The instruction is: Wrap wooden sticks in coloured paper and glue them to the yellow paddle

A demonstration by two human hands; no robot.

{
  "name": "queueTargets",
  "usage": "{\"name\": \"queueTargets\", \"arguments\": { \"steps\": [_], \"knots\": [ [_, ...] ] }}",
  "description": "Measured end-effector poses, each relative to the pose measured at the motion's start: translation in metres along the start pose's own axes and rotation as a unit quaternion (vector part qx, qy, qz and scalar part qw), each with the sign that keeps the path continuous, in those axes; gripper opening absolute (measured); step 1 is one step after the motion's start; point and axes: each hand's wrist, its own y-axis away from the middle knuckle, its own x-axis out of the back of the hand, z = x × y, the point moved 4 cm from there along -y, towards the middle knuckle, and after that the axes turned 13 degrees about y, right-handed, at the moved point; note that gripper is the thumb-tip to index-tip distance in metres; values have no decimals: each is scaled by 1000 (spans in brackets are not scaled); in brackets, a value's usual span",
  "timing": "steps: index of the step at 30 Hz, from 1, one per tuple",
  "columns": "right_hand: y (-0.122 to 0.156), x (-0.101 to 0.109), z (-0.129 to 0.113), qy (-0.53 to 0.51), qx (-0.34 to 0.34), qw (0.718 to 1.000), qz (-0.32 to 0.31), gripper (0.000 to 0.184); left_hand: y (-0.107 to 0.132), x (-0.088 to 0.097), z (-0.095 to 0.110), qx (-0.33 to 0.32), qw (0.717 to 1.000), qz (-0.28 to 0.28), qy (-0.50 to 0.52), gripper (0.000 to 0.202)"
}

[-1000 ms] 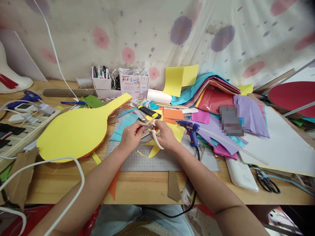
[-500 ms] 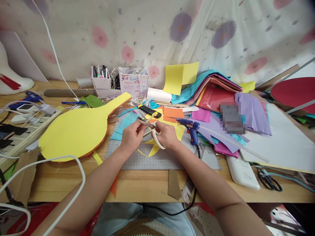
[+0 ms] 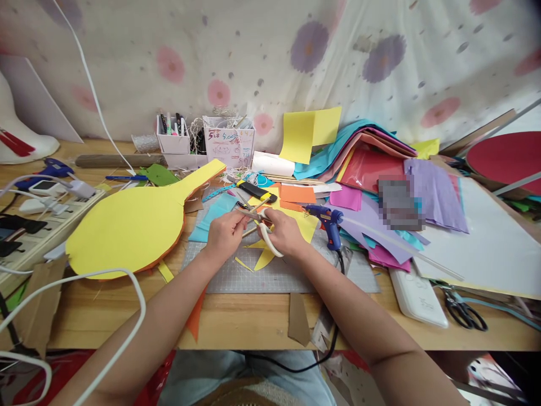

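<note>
My right hand grips white-handled scissors, their metal blades pointing left. Close beside the blade tips, my left hand is closed with fingertips pinched together. What it pinches is too small to make out. Below the hands lies a grey cutting mat with yellow paper scraps on it. Just beyond the blades rests a black and yellow utility knife. Light blue paper lies behind my left hand, and an orange paper piece sits behind my right.
A blue glue gun stands right of my hands, its black cord running off the front edge. Left is a large yellow paddle-shaped cutout. A white cable loops over my left forearm. Black-handled scissors lie at right.
Both hands stay in nearly the same place with the scissors. My left hand has shifted very slightly left, with its fingertips still by the blades.
</note>
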Motion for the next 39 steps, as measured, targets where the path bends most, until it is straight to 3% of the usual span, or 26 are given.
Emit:
{"name": "queueTargets", "arguments": {
  "steps": [12, 19, 25, 34, 39],
  "knots": [
    [1, 0, -1, 37, -17, 999, 2, 18, 0, 1, 0, -31, 999, 17, -41, 21],
    [-1, -3, 1, 9, 13, 1000, 18, 19, -1, 0, -5, 12, 1000, -19, 1, 24],
    [0, -4, 0, 9, -6, 1000, 14, 15, -3, 0, -5, 52, 998, -45, 11, 24],
    [2, 0, -4, 28, -43, 999, -6, 14, -2, 0, -4, 50, 998, -37, -7, 23],
    [0, -1, -1, 24, -6, 1000, 13, 18, -5, 1, -10, 66, 995, -70, 26, 27]
  ]
}}
